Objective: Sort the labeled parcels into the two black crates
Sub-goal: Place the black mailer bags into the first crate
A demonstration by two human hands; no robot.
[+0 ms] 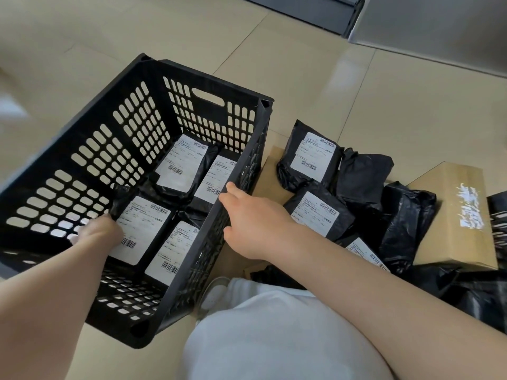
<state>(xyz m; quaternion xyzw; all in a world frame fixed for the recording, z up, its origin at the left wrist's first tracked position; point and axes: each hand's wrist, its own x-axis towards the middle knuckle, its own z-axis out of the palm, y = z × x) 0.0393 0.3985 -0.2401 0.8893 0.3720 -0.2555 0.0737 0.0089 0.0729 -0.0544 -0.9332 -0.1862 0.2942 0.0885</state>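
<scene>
One black slotted crate (208,86) stands on the floor at the left, tilted toward me. Several black bag parcels with white barcode labels lie flat on its bottom, such as one at the far end (181,163). My left hand (98,233) is inside the crate and grips the left edge of the near-left parcel (142,223). My right hand (247,215) grips the top of the crate's right wall, fingers over the rim. To the right of the crate lies a loose pile of labeled parcels (312,154), with another one nearer me (315,215).
A brown cardboard box (452,215) with a scraped label lies at the right of the pile. Flat cardboard (271,171) lies under the pile. More black bags (406,223) lie crumpled there. My white-trousered knee (274,333) and shoe (216,292) are near the crate. A grey cabinet (439,28) stands far right.
</scene>
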